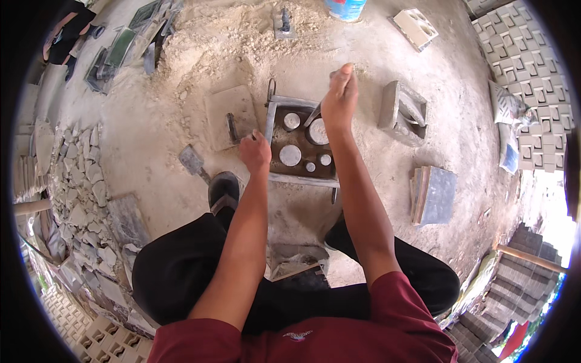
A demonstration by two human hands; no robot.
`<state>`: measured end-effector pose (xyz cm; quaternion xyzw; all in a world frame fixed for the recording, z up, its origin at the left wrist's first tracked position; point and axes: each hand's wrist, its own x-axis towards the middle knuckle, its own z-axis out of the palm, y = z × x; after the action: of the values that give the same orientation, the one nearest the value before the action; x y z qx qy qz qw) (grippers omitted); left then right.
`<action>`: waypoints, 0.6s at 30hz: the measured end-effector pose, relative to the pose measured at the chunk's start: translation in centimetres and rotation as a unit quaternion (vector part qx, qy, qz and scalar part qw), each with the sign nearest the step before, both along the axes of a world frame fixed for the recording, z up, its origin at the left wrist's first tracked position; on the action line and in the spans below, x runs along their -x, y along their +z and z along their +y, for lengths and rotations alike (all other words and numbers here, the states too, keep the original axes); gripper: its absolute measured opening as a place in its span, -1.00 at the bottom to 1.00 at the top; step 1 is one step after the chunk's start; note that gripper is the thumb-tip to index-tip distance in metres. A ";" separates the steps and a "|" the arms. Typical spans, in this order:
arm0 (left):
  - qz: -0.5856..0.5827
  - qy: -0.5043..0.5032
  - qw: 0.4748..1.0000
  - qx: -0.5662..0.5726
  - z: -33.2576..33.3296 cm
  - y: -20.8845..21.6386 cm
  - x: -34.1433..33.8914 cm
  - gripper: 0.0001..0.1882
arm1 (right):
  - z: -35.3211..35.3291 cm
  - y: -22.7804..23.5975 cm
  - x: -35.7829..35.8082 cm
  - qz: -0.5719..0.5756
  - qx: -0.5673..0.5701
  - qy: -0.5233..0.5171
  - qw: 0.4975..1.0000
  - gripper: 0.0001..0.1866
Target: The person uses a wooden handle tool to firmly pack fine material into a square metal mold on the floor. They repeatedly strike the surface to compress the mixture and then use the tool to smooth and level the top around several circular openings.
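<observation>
A metal-edged rectangular mould (302, 179) lies on the ground in front of me, filled with dark, damp-looking material. Several round, pale discs of different sizes stand in it, among them a large disc (290, 155). My right hand (340, 103) is closed over the mould's far right part, around a tool with a narrow grey metal blade (313, 114); its handle is hidden in my fist. At the mould's left side my left hand (255, 152) has curled fingers; whether they grip anything is hidden. Just beyond it lies a flat board (221, 106) with a dark handle (232, 127).
Loose sandy material (206, 36) is heaped at the far left. A small shovel (192, 160) lies by my left shoe. On the right are a hollow block (399, 124) and stacked flat boards (436, 195). A blue bucket (346, 8) stands at the back. Another person (68, 33) is far left.
</observation>
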<state>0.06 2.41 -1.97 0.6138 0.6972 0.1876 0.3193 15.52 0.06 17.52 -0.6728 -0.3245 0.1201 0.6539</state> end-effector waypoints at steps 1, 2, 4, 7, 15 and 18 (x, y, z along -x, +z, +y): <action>0.004 0.003 1.000 -0.009 0.0 -0.2 0.0 -0.51 | -0.1 0.2 0.4 -0.004 -0.026 -0.035 0.999 -0.58; 0.007 0.002 1.000 -0.014 -0.3 -0.2 -0.3 -0.51 | -0.5 0.8 0.6 -0.011 -0.049 -0.073 0.996 -0.57; 0.001 -0.008 1.000 0.008 -0.3 -0.2 0.0 -0.51 | -0.5 -1.1 0.7 -0.064 -0.033 -0.074 0.995 -0.56; -0.004 -0.009 0.999 0.037 -0.5 0.7 -0.9 -0.51 | -0.7 -1.0 0.2 -0.003 -0.006 -0.075 0.997 -0.60; -0.004 0.012 0.999 0.031 -0.3 0.5 -0.3 -0.50 | -0.2 -1.3 2.0 -0.022 0.010 -0.119 0.993 -0.60; 0.009 -0.002 1.000 0.016 -0.5 1.0 -0.4 -0.51 | -1.2 -2.3 1.7 -0.220 -0.024 -0.172 0.960 -0.71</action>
<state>0.50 1.89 -1.02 0.6115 0.7019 0.1708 0.3229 13.79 -1.15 15.25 -0.7126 -0.3426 -0.1528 0.5929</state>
